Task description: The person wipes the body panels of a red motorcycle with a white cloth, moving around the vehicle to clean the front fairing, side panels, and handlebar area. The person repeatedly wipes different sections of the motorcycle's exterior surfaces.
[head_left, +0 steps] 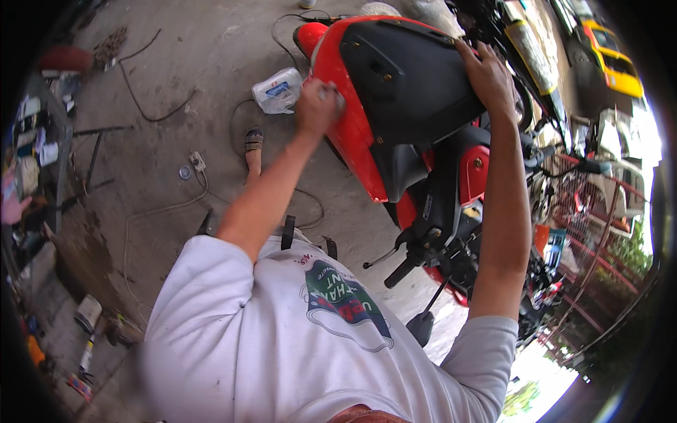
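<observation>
A red and black motorbike point(474, 169) stands in front of me and to the right. Its wide black panel point(416, 77) has a red border panel point(345, 130) along the left side. My left hand point(319, 107) is curled closed against this red border, slightly blurred. Something greyish shows at its fingers, too unclear to name. At the right edge of the black panel rests my right hand point(489, 79), with its visible fingers stretched out and apart. Just left of my left hand, a white plastic package point(277, 90) with a blue label lies on the ground.
A lever and handlebar grip point(400, 274) jut toward my body, with a mirror point(421, 328) below. Cables and a socket block point(197, 161) lie on the concrete floor. Cluttered shelving point(53, 134) stands at the left. Other motorbike parts and a red metal fence point(599, 233) are at the right.
</observation>
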`<action>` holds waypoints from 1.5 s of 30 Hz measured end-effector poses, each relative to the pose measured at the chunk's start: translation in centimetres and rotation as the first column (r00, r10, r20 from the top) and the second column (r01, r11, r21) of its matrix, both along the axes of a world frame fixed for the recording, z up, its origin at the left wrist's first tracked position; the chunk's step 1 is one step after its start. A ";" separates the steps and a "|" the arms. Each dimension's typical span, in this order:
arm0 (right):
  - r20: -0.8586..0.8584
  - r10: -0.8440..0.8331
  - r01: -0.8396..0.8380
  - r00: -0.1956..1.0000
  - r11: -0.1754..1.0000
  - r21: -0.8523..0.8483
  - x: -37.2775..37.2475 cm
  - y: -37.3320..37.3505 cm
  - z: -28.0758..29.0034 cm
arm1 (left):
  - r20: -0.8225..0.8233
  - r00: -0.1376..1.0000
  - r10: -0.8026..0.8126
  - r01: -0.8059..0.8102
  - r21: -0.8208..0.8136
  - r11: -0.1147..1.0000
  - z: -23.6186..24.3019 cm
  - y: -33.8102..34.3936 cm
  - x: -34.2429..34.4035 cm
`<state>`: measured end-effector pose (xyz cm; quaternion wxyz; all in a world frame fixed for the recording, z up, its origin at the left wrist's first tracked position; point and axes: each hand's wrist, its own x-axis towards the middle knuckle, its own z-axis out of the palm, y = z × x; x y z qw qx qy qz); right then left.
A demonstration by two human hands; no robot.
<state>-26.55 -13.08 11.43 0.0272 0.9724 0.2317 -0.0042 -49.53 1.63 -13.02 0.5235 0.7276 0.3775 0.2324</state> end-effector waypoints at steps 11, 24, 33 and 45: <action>-0.036 0.001 -0.003 0.999 0.997 -0.071 -0.2 0.8 0.4 | -0.067 0.997 0.027 -0.032 -0.079 0.996 -3.4 4.1 2.1; -0.038 -0.016 0.014 0.999 0.999 -0.052 -0.4 1.1 0.9 | -0.127 0.991 0.043 -0.068 -0.195 0.978 -5.4 6.6 4.5; -0.021 -0.031 0.030 0.999 0.999 -0.015 -0.2 -0.4 0.7 | 0.306 0.938 -0.161 0.075 0.273 0.959 -1.3 -2.3 -1.3; -0.025 -0.043 0.042 0.999 0.998 -0.035 0.0 -1.6 0.4 | 0.357 0.909 -0.214 0.192 0.097 0.977 4.2 -5.5 -4.2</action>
